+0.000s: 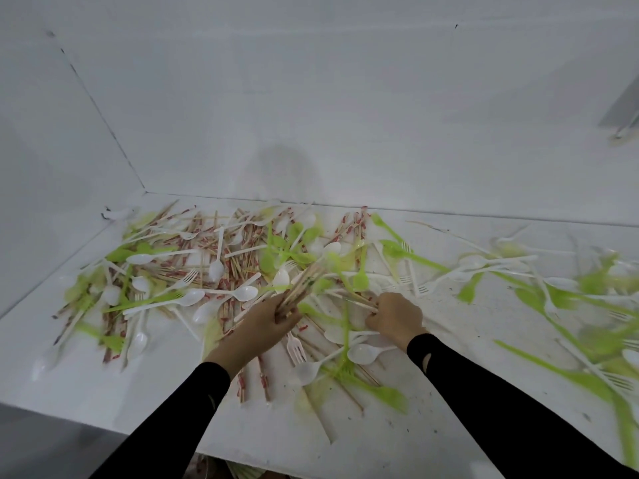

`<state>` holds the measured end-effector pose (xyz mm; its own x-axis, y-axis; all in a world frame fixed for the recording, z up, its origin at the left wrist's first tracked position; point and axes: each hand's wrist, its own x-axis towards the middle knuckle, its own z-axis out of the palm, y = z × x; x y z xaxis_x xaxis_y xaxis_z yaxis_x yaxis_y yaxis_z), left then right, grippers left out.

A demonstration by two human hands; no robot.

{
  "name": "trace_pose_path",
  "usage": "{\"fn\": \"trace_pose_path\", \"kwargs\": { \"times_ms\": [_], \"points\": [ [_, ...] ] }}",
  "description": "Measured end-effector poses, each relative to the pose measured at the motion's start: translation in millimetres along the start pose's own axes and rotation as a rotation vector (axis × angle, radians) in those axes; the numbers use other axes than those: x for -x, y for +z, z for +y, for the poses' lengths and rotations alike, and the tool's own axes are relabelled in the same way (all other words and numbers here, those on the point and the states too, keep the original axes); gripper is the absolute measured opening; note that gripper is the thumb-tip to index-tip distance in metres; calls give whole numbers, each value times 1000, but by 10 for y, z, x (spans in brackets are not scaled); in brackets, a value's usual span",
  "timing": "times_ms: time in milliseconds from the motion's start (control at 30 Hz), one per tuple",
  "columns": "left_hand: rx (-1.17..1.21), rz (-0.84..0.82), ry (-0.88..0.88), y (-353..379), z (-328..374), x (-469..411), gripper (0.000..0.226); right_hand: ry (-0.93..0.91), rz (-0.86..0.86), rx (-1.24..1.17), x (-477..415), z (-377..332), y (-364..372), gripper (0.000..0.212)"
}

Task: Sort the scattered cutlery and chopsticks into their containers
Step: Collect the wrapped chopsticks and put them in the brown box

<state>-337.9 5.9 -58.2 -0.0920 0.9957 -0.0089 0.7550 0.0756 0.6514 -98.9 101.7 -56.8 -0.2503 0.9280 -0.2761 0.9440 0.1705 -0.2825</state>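
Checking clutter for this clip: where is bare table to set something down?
Bare table at the front-left corner, beside the left sleeve; another patch just right of the right hand. Crowded: chopsticks and spoons piled back left, green cutlery far right.

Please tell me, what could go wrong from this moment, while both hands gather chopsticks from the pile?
1. The left hand grips a thick bundle of chopsticks that fans out above the fingers. Adding more could let some slip out.
2. The right hand pinches loose chopsticks close to a green fork. Pulling may drag or flick neighbouring pieces, such as that fork or the white spoon by the right sleeve.
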Motion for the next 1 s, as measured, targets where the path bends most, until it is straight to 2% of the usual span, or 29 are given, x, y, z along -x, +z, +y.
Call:
{"fn": "trace_pose_path", "kwargs": {
  "times_ms": [67, 200, 300, 433, 567, 633, 700, 767, 833, 900, 1000],
  "points": [
    [-27, -90, 36, 10, -108, 17, 16, 20, -2, 25, -24, 16, -17, 29],
    [-23, -182, 70, -9, -189, -21, 9, 25, 44, 28, -45, 65, -30, 16],
    [-15, -264, 61, -52, -185, -65, 6, 9, 60, 31, -47, 108, -43, 18],
    [17, -443, 45, -63, -165, -40, 21, 30, 53, -12, -41, 102, -11, 16],
    [-237, -420, 96, -51, -188, -87, 21, 65, -3, 17, -38, 51, -16, 17],
    [-248, -426, 54, -107, -259, -115, 21, 68, -24, 76, -46, 35, -24, 17],
    [-266, -413, 7, -214, -365, -133, 32, 55, -35, 137, -61, 34, -15, 12],
    [-307, -390, -16, -348, -466, -143, 30, 43, -39, 175, -60, 67, -27, 12],
    [-384, -335, -29, -469, -540, -148, 22, 20, -23, 202, -77, 136, -65, 20],
    [-452, -220, -25, -510, -554, -164, 26, -2, 5, 224, -98, 226, -135, 27],
    [-311, -133, 5, -424, -461, -168, 31, -35, -36, 215, -87, 326, -314, 21]
  ]
}}
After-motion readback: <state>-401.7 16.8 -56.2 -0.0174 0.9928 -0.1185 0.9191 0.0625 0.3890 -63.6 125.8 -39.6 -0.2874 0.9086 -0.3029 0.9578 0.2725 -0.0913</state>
